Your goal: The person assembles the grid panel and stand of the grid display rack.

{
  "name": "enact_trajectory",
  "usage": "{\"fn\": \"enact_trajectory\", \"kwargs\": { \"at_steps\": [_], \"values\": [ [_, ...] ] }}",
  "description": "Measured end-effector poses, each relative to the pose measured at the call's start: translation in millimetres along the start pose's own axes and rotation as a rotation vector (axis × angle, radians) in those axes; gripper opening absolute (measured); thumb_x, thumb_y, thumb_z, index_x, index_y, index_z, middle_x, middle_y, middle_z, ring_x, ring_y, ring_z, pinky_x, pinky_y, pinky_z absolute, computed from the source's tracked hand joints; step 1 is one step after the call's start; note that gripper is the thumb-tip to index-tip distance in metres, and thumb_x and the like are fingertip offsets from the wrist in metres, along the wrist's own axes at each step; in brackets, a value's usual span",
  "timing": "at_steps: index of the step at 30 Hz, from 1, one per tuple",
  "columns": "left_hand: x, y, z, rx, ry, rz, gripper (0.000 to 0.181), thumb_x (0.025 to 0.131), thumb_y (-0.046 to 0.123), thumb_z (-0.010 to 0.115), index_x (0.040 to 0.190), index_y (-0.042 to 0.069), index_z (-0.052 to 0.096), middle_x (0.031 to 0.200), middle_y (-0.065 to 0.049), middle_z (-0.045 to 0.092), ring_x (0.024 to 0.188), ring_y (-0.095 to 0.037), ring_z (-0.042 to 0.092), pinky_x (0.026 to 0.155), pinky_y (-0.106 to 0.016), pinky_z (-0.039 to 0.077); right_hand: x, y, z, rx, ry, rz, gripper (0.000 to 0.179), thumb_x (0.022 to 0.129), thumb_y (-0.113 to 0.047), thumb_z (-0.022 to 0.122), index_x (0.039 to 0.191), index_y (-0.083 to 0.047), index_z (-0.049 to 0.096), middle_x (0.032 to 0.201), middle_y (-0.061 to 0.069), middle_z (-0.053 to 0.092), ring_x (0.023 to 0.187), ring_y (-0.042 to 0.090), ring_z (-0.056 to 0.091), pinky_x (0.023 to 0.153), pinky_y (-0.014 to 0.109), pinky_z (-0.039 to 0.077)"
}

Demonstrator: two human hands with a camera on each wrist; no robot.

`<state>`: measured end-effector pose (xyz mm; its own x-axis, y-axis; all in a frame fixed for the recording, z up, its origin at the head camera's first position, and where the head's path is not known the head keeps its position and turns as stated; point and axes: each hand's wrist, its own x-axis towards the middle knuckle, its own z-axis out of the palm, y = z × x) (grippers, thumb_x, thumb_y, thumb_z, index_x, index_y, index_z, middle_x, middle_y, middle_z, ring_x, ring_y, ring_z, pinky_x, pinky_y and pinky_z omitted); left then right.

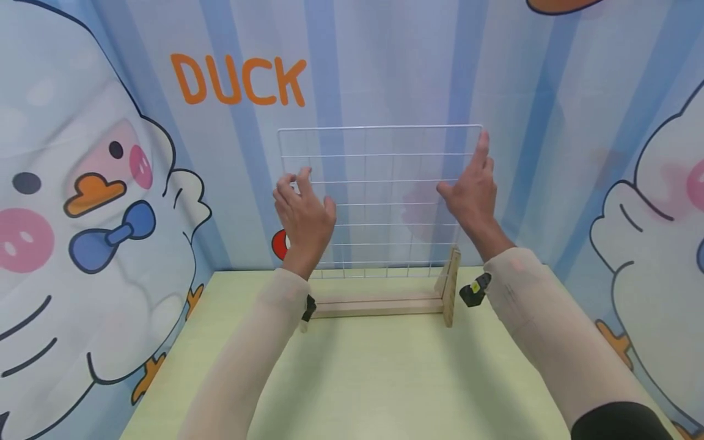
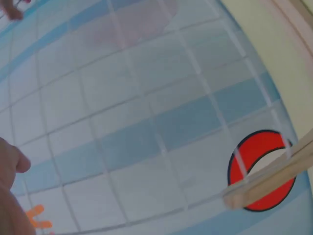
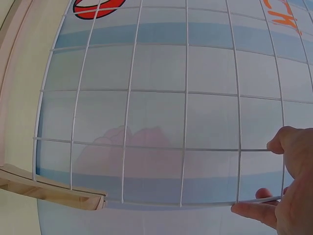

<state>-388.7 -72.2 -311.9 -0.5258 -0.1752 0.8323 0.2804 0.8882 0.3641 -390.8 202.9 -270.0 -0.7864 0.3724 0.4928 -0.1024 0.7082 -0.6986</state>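
A white wire grid panel [image 1: 379, 181] stands upright, its lower corners at the short uprights of a wooden stand [image 1: 379, 307]. At the panel's left edge, my left hand [image 1: 305, 220] grips with bent fingers; in the left wrist view only its thumb side [image 2: 10, 181] shows. My right hand [image 1: 474, 192] holds the right edge, thumb in front and forefinger pointing up along the side wire. In the right wrist view, the edge wire runs between the fingers of the right hand [image 3: 293, 181]. One wooden upright [image 3: 63, 191] meets the panel's lower corner there.
The stand rests on a pale yellow table [image 1: 379, 379] near its back edge. Behind hangs a blue striped cloth [image 1: 385, 61] with cartoon ducks and orange lettering. Both forearms reach over the table's front part.
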Motion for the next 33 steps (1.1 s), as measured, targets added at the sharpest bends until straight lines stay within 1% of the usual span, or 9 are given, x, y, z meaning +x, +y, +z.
{"fn": "enact_trajectory", "kwargs": {
  "at_steps": [2,4,5,7,12,17,24,30,33],
  "values": [
    [9.9,-2.8,-6.4,-0.020,0.012,-0.049,0.069,0.092,0.026,0.071,0.148,0.014,0.033,0.139,-0.019,0.038,0.125,-0.035,0.040,0.094,-0.049,0.048,-0.1,0.6,0.0,-0.001,0.002,0.000,0.115,0.089,-0.019,0.077,0.161,-0.039,-0.010,0.152,0.021,0.042,0.124,0.043,0.058,0.105,0.057,0.051],
    [19.7,-4.0,-12.2,-0.037,-0.011,-0.097,0.084,0.090,0.030,0.075,0.154,0.015,0.023,0.143,-0.019,0.034,0.127,-0.036,0.037,0.092,-0.048,0.050,-0.4,1.0,0.1,-0.001,0.005,-0.004,0.115,0.089,-0.019,0.077,0.161,-0.040,-0.010,0.153,0.020,0.042,0.124,0.043,0.058,0.105,0.056,0.051],
    [24.5,-4.1,-14.9,-0.052,-0.033,-0.123,0.091,0.089,0.031,0.077,0.157,0.016,0.019,0.144,-0.018,0.032,0.127,-0.036,0.037,0.089,-0.047,0.052,-0.7,1.1,0.1,-0.002,0.007,-0.006,0.115,0.089,-0.019,0.077,0.161,-0.040,-0.010,0.154,0.020,0.041,0.124,0.043,0.059,0.105,0.056,0.051],
    [32.9,-2.8,-20.9,-0.090,-0.104,-0.186,0.102,0.088,0.032,0.079,0.162,0.020,0.009,0.146,-0.017,0.030,0.128,-0.035,0.036,0.084,-0.045,0.055,-1.4,1.4,0.5,-0.005,0.008,-0.008,0.115,0.089,-0.019,0.077,0.161,-0.040,-0.010,0.155,0.020,0.041,0.124,0.042,0.059,0.105,0.055,0.052],
    [43.9,-0.7,-29.0,-0.131,-0.224,-0.265,0.115,0.087,0.024,0.081,0.164,0.025,-0.004,0.146,-0.016,0.028,0.128,-0.035,0.037,0.070,-0.042,0.056,-2.4,-0.1,1.6,-0.008,0.003,-0.011,0.116,0.089,-0.018,0.078,0.161,-0.040,-0.010,0.156,0.020,0.040,0.123,0.043,0.059,0.104,0.056,0.052],
    [46.5,-2.3,-29.3,-0.114,-0.265,-0.293,0.118,0.086,0.016,0.081,0.164,0.027,-0.007,0.145,-0.016,0.030,0.127,-0.034,0.038,0.069,-0.042,0.054,-2.4,-2.0,2.0,-0.011,0.002,-0.020,0.116,0.088,-0.016,0.078,0.162,-0.038,-0.009,0.155,0.021,0.041,0.121,0.044,0.060,0.104,0.057,0.052],
    [45.7,-10.3,-25.5,-0.133,-0.254,-0.328,0.114,0.087,0.016,0.081,0.163,0.028,-0.003,0.140,-0.016,0.036,0.123,-0.032,0.040,0.073,-0.043,0.056,-2.9,-1.7,3.8,-0.011,0.001,-0.031,0.117,0.087,-0.015,0.078,0.162,-0.038,-0.008,0.153,0.022,0.041,0.117,0.044,0.060,0.101,0.057,0.053],
    [42.8,-14.2,-24.1,-0.146,-0.262,-0.313,0.112,0.088,0.017,0.079,0.163,0.030,-0.002,0.139,-0.016,0.038,0.120,-0.031,0.042,0.079,-0.041,0.057,-4.2,2.1,6.1,-0.015,0.003,-0.031,0.116,0.087,-0.016,0.078,0.162,-0.038,-0.008,0.152,0.022,0.043,0.114,0.043,0.061,0.099,0.057,0.054],
    [40.6,-15.4,-23.2,-0.143,-0.260,-0.299,0.112,0.088,0.018,0.079,0.163,0.029,-0.003,0.138,-0.017,0.038,0.118,-0.032,0.041,0.078,-0.042,0.057,-5.5,4.9,7.1,-0.006,0.002,-0.035,0.115,0.087,-0.016,0.078,0.162,-0.038,-0.007,0.151,0.023,0.044,0.111,0.043,0.061,0.097,0.057,0.055]
  ]
}}
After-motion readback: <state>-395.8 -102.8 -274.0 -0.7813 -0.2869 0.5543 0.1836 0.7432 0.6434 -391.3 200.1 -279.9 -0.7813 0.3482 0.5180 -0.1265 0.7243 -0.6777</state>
